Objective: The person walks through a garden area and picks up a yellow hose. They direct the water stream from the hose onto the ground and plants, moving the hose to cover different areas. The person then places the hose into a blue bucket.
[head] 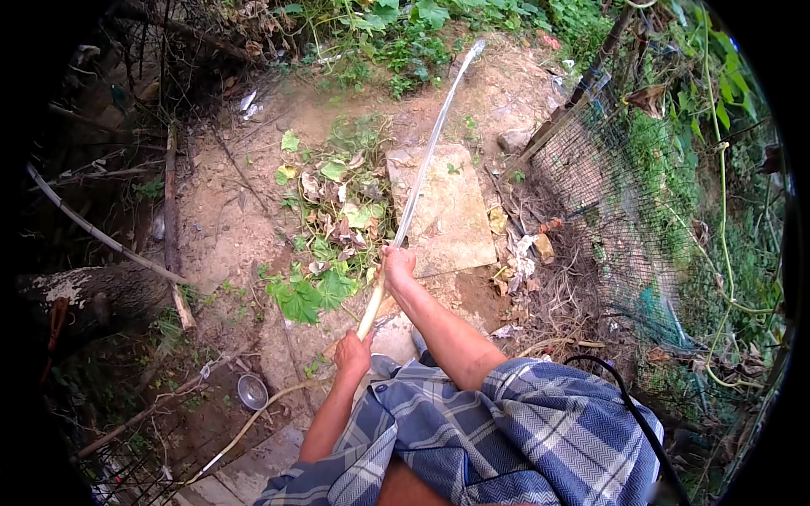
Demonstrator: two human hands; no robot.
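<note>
A pale yellow hose [371, 311] slants away from my body, held in both hands. My right hand [397, 265] is closed around its front end. Lower down, nearer my body, my left hand [352, 354] grips the same hose. A clear stream of water [431, 148] leaves the end by my right hand and reaches toward the far plants. Below that stream lies a flat, pale board or slab [452, 209] on the dirt. Cut leafy vines [345, 209], partly wilted, lie in a heap on its left.
Black mesh netting [582, 171] hangs on leaning wooden posts at right. Litter [524, 256] and dry stems lie beside it. At left are a thick log [95, 300] and poles. A small round bowl [253, 392] sits near the trailing hose. Green plants [411, 57] grow at the far edge.
</note>
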